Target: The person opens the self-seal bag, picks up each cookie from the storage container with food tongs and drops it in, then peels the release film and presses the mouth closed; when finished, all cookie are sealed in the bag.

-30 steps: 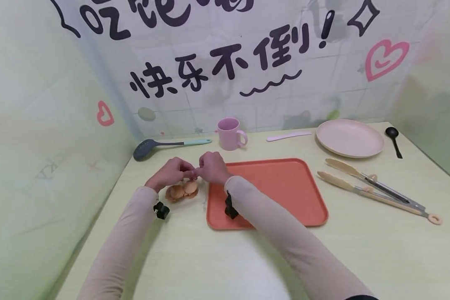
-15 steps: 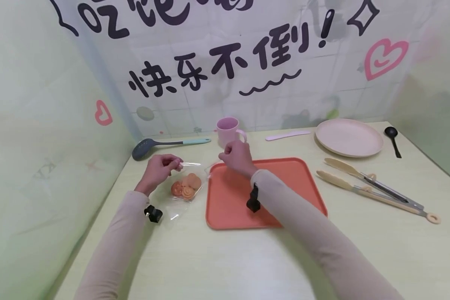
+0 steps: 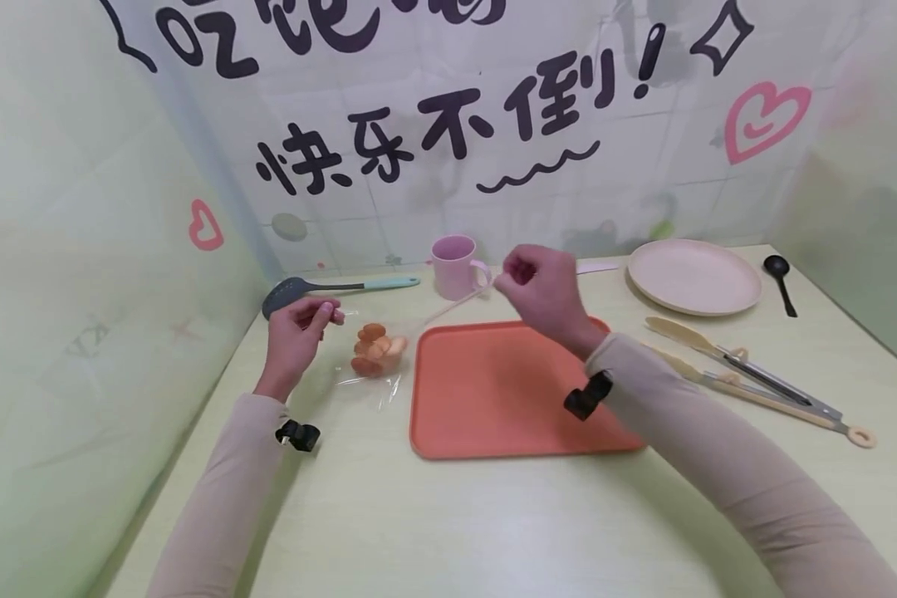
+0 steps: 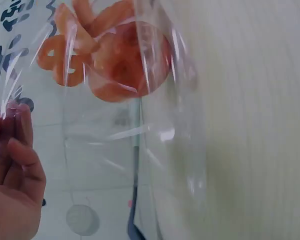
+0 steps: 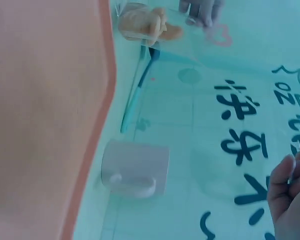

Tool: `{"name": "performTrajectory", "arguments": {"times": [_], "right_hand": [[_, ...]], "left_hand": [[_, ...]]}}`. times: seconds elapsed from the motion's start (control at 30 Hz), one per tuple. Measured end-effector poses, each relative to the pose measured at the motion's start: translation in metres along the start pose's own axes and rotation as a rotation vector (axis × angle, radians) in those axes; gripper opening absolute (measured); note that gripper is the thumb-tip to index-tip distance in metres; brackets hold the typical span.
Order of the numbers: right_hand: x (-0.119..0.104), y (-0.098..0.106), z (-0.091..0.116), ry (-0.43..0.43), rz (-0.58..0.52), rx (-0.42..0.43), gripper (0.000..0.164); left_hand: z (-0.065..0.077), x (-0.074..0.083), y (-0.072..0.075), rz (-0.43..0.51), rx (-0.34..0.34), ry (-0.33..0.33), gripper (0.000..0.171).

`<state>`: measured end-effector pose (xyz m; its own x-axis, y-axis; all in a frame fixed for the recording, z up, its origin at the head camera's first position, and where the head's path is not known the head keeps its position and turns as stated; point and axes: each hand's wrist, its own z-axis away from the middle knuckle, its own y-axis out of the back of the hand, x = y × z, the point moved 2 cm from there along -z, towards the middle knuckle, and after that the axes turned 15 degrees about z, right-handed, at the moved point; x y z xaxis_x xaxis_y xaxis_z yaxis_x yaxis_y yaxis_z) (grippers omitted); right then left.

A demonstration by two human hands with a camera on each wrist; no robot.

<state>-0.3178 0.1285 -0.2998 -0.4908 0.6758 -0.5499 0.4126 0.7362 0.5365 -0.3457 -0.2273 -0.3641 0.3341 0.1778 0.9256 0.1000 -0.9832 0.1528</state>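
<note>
A clear plastic bag (image 4: 102,150) hangs from my left hand (image 3: 296,336), whose thumb and fingers pinch its upper edge. Inside are several orange-brown biscuits (image 3: 377,353), some round, one with holes; the left wrist view shows them bunched together. My right hand (image 3: 546,291) is raised above the tray's far right part, fingers curled and thumb against them. A thin pale strip (image 3: 456,305) stretches from the bag's upper right side to these fingertips, passing in front of the mug. In the right wrist view my right hand (image 5: 292,195) shows at the edge, its fingertips close together.
An orange-red tray (image 3: 463,407) lies right of the bag. Behind stand a pink mug (image 3: 454,270) and a slotted ladle (image 3: 291,291). A lilac knife (image 3: 598,267) is partly hidden by my right hand. Further right are a pink plate (image 3: 693,278), tongs (image 3: 777,386) and a black spoon (image 3: 777,267).
My hands were together at the bag's top edge; the right one has moved away right and up, drawing the strip out. My left hand has shifted slightly left, and the bag's biscuits have tumbled together.
</note>
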Motion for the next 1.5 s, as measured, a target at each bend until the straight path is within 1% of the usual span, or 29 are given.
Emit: {"name": "performTrajectory", "arguments": {"times": [0.07,0.17,0.3,0.37,0.47,0.53,0.63,0.73,0.8,0.9,1.0,1.07,1.17,1.23,1.27,1.33,1.4,1.43,1.47,1.5], "right_hand": [[0.008,0.015,0.000,-0.002,-0.003,0.060,0.011],[0.023,0.040,-0.001,-0.048,0.000,0.108,0.012],[0.045,0.073,0.001,-0.123,0.038,0.114,0.012],[0.058,0.088,0.005,-0.152,0.081,0.103,0.011],[0.078,0.109,0.014,-0.211,0.148,0.071,0.010],[0.092,0.120,0.021,-0.248,0.193,0.045,0.010],[0.111,0.134,0.032,-0.305,0.241,-0.008,0.010],[0.125,0.144,0.042,-0.337,0.272,-0.035,0.012],[0.130,0.149,0.047,-0.344,0.293,-0.048,0.014],[0.132,0.153,0.055,-0.333,0.327,-0.064,0.015],[0.130,0.155,0.064,-0.274,0.373,-0.096,0.011],[0.129,0.157,0.073,-0.193,0.420,-0.143,0.010],[0.131,0.165,0.089,-0.030,0.537,-0.230,0.019],[0.135,0.172,0.100,0.047,0.603,-0.306,0.027],[0.139,0.175,0.106,0.068,0.619,-0.357,0.029],[0.148,0.181,0.117,0.063,0.618,-0.507,0.029],[0.158,0.187,0.129,0.036,0.588,-0.676,0.024],[0.162,0.189,0.134,0.015,0.582,-0.747,0.020],[0.166,0.192,0.139,0.000,0.588,-0.802,0.016],[0.169,0.195,0.141,-0.008,0.597,-0.839,0.014]], "left_hand": [[0.002,0.003,-0.002,-0.026,0.028,-0.048,0.028],[0.003,0.008,-0.006,-0.111,0.054,-0.147,0.025],[0.004,0.016,-0.009,-0.255,0.058,-0.256,0.021],[0.005,0.019,-0.008,-0.288,0.052,-0.274,0.020],[0.007,0.021,-0.008,-0.282,0.050,-0.275,0.020],[0.007,0.022,-0.007,-0.257,0.054,-0.272,0.020],[0.008,0.022,-0.008,-0.209,0.064,-0.284,0.019],[0.007,0.024,-0.010,-0.165,0.061,-0.304,0.020],[0.006,0.025,-0.011,-0.155,0.056,-0.317,0.021],[0.005,0.026,-0.012,-0.150,0.059,-0.329,0.022],[0.006,0.027,-0.012,-0.156,0.065,-0.330,0.020],[0.006,0.027,-0.012,-0.156,0.060,-0.327,0.020],[0.005,0.028,-0.012,-0.158,0.052,-0.331,0.020],[0.004,0.030,-0.011,-0.154,0.058,-0.341,0.020],[0.004,0.030,-0.011,-0.151,0.064,-0.345,0.019],[0.003,0.032,-0.011,-0.147,0.072,-0.353,0.019],[0.003,0.034,-0.011,-0.145,0.072,-0.354,0.019],[0.003,0.034,-0.011,-0.142,0.069,-0.353,0.019],[0.003,0.035,-0.012,-0.141,0.065,-0.352,0.019],[0.002,0.035,-0.012,-0.139,0.062,-0.352,0.019]]}}
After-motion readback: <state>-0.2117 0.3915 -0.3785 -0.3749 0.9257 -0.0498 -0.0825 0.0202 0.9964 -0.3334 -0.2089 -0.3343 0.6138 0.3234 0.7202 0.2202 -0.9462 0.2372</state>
